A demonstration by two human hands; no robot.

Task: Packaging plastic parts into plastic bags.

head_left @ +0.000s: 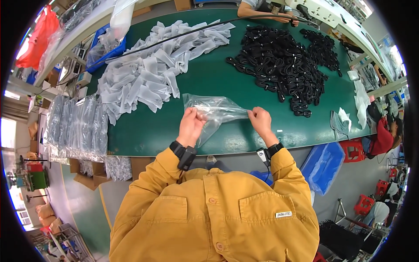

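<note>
Between my two hands a clear plastic bag is stretched over the green table near its front edge. My left hand pinches the bag's left part, with fingers curled into the film. The right-hand corner of the bag is gathered in the closed fingers of my right hand. No contents show through the clear film. Beyond my left hand lies a large heap of small frosted pouches. Past my right hand is a pile of black coiled cables, bundled into loops.
Filled clear bags stand stacked at the table's left end. A blue bin is below the right front edge. A black rod or cable crosses above the table. Across it, another person's hands are at the far edge. Grey cloth lies right.
</note>
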